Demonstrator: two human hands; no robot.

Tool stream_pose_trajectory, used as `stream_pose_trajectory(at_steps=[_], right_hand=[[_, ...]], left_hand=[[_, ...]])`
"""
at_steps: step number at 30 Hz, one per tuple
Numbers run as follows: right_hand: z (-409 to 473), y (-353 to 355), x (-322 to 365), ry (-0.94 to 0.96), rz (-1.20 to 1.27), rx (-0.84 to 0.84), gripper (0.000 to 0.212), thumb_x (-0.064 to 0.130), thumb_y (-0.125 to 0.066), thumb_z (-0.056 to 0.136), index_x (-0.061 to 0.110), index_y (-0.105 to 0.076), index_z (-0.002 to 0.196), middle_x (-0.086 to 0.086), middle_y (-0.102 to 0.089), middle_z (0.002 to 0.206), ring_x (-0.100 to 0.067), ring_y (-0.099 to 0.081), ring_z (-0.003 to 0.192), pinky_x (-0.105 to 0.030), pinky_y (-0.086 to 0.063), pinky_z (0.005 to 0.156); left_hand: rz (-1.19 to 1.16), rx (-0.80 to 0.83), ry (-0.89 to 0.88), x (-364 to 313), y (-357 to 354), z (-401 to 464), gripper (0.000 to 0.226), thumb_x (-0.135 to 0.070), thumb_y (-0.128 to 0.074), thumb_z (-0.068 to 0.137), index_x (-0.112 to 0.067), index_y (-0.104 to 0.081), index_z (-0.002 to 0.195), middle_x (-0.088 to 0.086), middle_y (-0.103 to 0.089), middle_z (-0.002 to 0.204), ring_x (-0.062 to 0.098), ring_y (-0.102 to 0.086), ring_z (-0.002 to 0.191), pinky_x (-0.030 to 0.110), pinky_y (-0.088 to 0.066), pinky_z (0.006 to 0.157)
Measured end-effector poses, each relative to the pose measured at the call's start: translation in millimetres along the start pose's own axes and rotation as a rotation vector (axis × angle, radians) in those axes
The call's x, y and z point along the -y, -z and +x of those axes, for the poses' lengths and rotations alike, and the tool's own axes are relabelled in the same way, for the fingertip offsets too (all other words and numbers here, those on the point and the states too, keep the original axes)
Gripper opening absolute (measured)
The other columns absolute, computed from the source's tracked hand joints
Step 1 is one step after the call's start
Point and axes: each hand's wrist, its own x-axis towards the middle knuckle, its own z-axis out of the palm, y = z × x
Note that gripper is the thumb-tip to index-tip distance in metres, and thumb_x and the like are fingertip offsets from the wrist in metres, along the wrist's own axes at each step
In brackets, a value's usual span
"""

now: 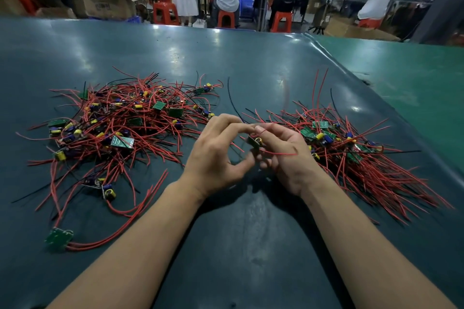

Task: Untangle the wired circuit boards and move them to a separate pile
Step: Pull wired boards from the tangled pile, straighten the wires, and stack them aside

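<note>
Now both hands meet mid-table, between the tangled pile (120, 128) on the left and the sorted pile (356, 155) on the right. One small circuit board (254, 142) sits between them: the right hand (283, 155) pinches it, red wire (278, 153) crossing its fingers, while the left hand (216, 155) curls in, fingertips touching at the wire.

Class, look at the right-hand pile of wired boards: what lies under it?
The right pile rests directly on the dark green table mat, which shows between the red wires. Whether more boards lie buried beneath the top ones is hidden by the tangle.
</note>
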Motion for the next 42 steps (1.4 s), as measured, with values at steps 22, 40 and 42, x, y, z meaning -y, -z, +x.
stream_pose_trajectory(at_steps=[22,40,42], right_hand=[[0,-11,2,-0.161,0.185,-0.052,0.023,0.021,-0.072,0.070,0.005,-0.065,0.085,-0.011,-0.072,0.078,-0.020,-0.069,0.060,-0.022,-0.055,0.051],[-4,-8,-2,0.262,-0.350,-0.132,0.018,-0.001,-0.072,0.084,0.017,-0.072,0.085,-0.003,-0.062,0.127,-0.012,-0.070,0.084,-0.030,-0.060,0.066],[-5,-9,-1,0.325,-0.344,-0.134,0.027,-0.008,-0.068,0.084,0.018,-0.071,0.083,-0.005,-0.055,0.131,-0.011,-0.069,0.084,-0.027,-0.059,0.066]], left_hand=[[-0.732,-0.284,0.511,-4,-4,4,0.037,0.024,-0.053,0.083,-0.004,-0.061,0.104,0.012,-0.071,0.097,0.022,-0.070,0.094,0.030,-0.055,0.087],[-0.911,-0.240,0.753,2,-8,5,0.009,0.001,-0.065,0.088,-0.007,-0.067,0.090,0.001,-0.073,0.078,0.014,-0.070,0.070,0.023,-0.056,0.066],[-0.969,-0.368,0.815,6,-6,8,0.009,0.000,-0.063,0.090,-0.009,-0.066,0.089,0.000,-0.072,0.075,0.012,-0.067,0.067,0.022,-0.055,0.064]])
